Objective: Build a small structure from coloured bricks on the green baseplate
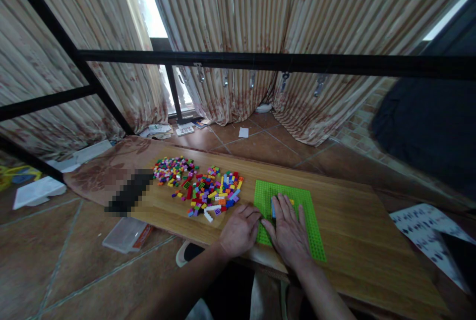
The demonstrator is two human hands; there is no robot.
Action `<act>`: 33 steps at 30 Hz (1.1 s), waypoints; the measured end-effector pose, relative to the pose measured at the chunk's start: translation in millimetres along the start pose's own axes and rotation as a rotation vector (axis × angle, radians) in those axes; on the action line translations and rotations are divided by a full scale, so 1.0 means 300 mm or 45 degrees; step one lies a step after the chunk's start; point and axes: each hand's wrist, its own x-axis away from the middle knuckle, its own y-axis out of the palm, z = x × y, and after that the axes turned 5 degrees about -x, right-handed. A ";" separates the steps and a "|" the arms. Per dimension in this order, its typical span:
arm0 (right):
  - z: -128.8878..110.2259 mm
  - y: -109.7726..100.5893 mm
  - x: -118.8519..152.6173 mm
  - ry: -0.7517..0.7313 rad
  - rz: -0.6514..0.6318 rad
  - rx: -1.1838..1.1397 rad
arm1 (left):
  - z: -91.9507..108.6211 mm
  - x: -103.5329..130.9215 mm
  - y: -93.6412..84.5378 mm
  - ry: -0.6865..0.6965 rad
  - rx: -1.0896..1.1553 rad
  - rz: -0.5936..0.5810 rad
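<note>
A green studded baseplate [314, 231] lies on the wooden bench top. My right hand [290, 228] is spread flat over it, fingers stretched forward and pressing on bricks. A blue brick [273, 207] peeks out at the left of those fingers, and a bit of a yellow brick [292, 202] shows between them; the rest is covered by the palm. At the plate's left edge rests my left hand [241, 229], its fingers curled in and closed. Whatever they hold, if anything, is hidden. The two hands nearly meet at the right thumb.
Larger mixed bricks [213, 191] lie loose left of the plate, with a heap of smaller bricks [173, 169] beyond. A clear plastic box [126, 235] is on the tiled floor. A printed sheet [427, 233] lies at right. A black metal rail [238, 58] crosses before the curtains.
</note>
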 end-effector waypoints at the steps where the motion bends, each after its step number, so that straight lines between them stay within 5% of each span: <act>1: 0.001 0.002 0.001 0.002 0.015 -0.002 | 0.000 0.000 -0.001 -0.005 0.002 0.007; 33: 0.035 0.031 0.010 -0.075 0.099 -0.067 | 0.001 0.002 0.014 -0.030 -0.054 0.015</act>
